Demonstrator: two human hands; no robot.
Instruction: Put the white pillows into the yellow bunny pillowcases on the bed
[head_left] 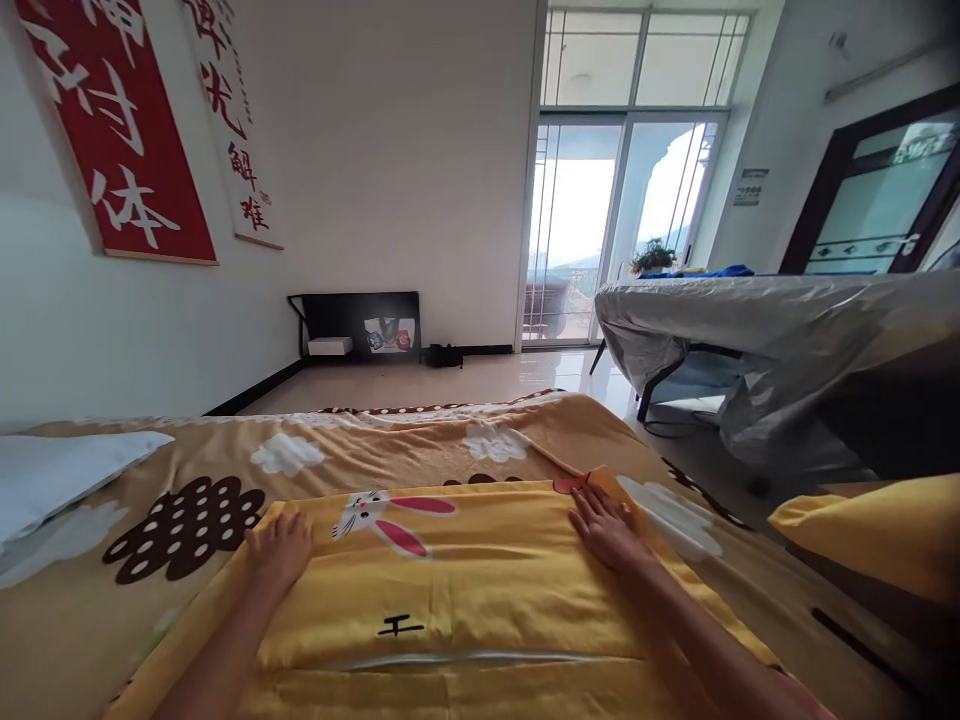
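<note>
A yellow pillowcase (480,590) with a printed white rabbit and pink ears lies spread flat in front of me. A long, narrow gap runs across its lower part. My left hand (281,550) rests palm down near its far left corner, fingers stretched out on the fabric. Close to the far right corner, my right hand (609,528) also lies flat on the cloth with its fingers extended. Under the pillowcase is a tan blanket (397,450) with white flowers and dotted brown shapes.
A white pillow (67,465) is at the left, and another yellow cloth item (885,530) at the right. Beyond the bed stand a plastic-covered table (750,310) and a low black rack (337,315) by the wall. Sliding glass doors (574,220) are at the back.
</note>
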